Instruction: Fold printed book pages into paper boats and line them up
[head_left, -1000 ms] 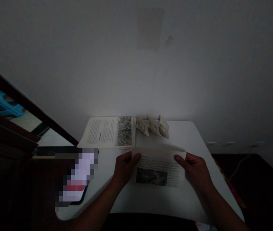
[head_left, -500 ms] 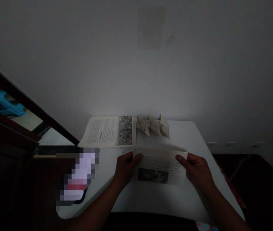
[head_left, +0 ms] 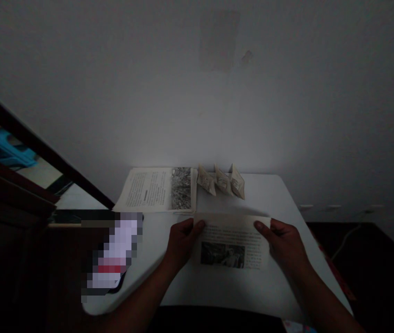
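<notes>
A printed sheet of paper [head_left: 231, 236], with text and a dark picture on it, is stretched between my two hands over the near part of the white table. My left hand [head_left: 183, 238] pinches its upper left corner, thumb on top. At the upper right corner my right hand [head_left: 283, 238] grips it the same way. Behind the sheet, three folded paper boats [head_left: 222, 181] stand in a row. To their left lies an open book [head_left: 151, 189] with a grey picture on its page.
The white table [head_left: 269, 199] stands against a grey wall. A phone with a blurred-out screen [head_left: 117, 249] lies at its left edge. Left of the table is a dark-framed opening with a blue plastic thing [head_left: 9, 148] beyond it. A white cable [head_left: 346, 240] hangs at the right.
The sheet's lower part has shifted slightly, so its picture sits a little further right. Both hands keep their hold, and the boats, book and phone stay put.
</notes>
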{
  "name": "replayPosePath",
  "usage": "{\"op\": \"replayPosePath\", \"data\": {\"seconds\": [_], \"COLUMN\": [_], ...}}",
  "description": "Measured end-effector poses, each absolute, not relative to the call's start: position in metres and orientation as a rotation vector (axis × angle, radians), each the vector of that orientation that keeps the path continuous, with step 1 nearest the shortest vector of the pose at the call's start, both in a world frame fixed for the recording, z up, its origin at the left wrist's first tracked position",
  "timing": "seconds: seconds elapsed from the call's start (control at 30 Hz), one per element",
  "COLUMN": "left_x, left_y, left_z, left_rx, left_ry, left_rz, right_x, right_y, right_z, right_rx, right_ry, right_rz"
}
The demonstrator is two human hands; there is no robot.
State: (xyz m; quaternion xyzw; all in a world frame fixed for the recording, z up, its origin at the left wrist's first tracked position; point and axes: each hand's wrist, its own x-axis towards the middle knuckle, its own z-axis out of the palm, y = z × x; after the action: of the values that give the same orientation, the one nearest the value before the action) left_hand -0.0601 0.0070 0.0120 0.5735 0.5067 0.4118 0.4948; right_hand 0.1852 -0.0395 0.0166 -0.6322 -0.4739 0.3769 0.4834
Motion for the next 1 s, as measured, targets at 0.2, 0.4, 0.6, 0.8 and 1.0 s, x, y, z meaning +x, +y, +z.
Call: {"op": "replayPosePath", "data": {"seconds": [0.2, 0.4, 0.6, 0.8, 1.0], "left_x": [-0.058, -0.057, -0.043, -0.032, -0.029], "left_y": [0.012, 0.008, -0.005, -0.01, -0.01], "left_z": [0.011, 0.009, 0.013, 0.011, 0.006], "left_rx": [1.568, 2.113, 2.571, 2.77, 2.805], "left_ry": [1.343, 1.396, 1.02, 0.863, 0.891], "left_rz": [0.962, 1.047, 0.735, 0.437, 0.415], "right_x": [0.192, 0.203, 0.203, 0.192, 0.176], "right_y": [-0.027, -0.015, -0.019, -0.026, -0.033], "right_z": [0.013, 0.009, 0.018, 0.021, 0.019], "right_rx": [-1.644, -1.943, -1.957, -1.857, -1.6], "right_ry": [-1.282, -1.605, -1.657, -1.748, -2.014], "right_rz": [0.856, 0.454, 0.476, 0.51, 0.434]}}
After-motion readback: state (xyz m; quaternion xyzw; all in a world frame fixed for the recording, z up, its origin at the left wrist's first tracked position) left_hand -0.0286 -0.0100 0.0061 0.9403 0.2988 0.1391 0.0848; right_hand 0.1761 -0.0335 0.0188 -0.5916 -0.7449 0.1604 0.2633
